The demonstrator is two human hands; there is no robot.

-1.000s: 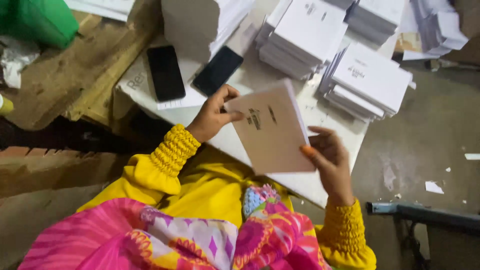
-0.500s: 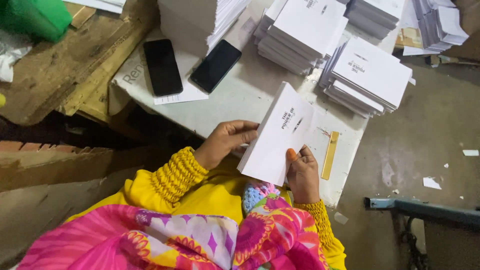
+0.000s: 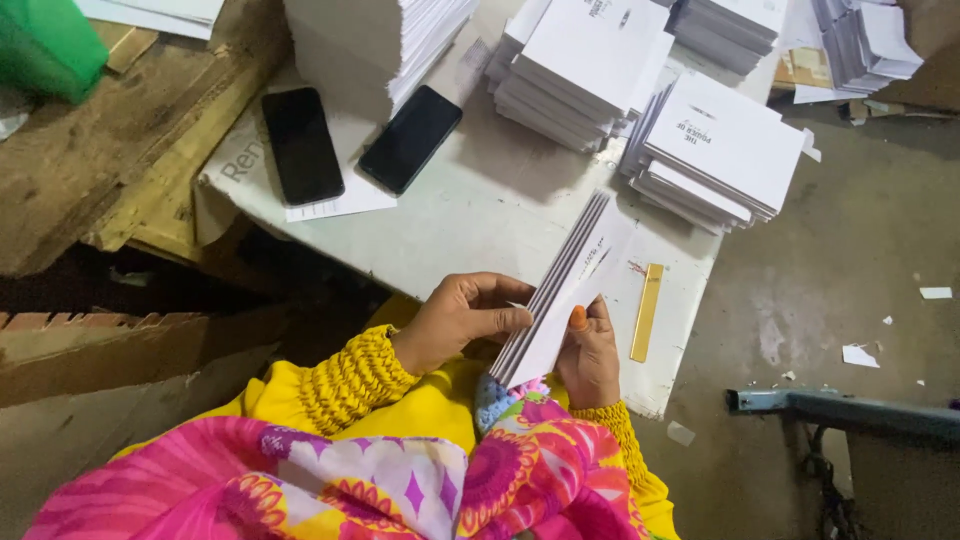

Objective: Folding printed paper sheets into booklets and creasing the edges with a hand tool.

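1. Head view — a person in a yellow knit sleeve (image 3: 345, 385) and a pink floral wrap (image 3: 400, 480) holds a thin bundle of white printed sheets (image 3: 565, 290) on edge over the near rim of a white work table (image 3: 480, 215); the bundle tilts up and away from the body.
2. The left hand (image 3: 460, 320) grips the bundle's left face near its lower end, its fingers curled against the stacked edges; the right hand (image 3: 590, 350) clasps the right side, its thumb pressed flat on the outer sheet.
3. A narrow yellow strip (image 3: 647, 312) lies flat on the table just right of the right hand, apart from the bundle.
4. Further back stand stacks of white booklets (image 3: 715, 150), one beside another, with a taller pile of white paper (image 3: 375, 45) to their left.
5. Two dark phones (image 3: 300, 145) lie face up, side by side, near that tall pile — one partly on a loose white slip.
6. Left of the table sits worn brown cardboard (image 3: 110, 150), and a green object (image 3: 45, 45) shows at the top left corner.
7. To the right is a grey concrete floor (image 3: 850, 260) dotted with paper scraps, and a blue-grey metal bar (image 3: 850, 410) low at the right.
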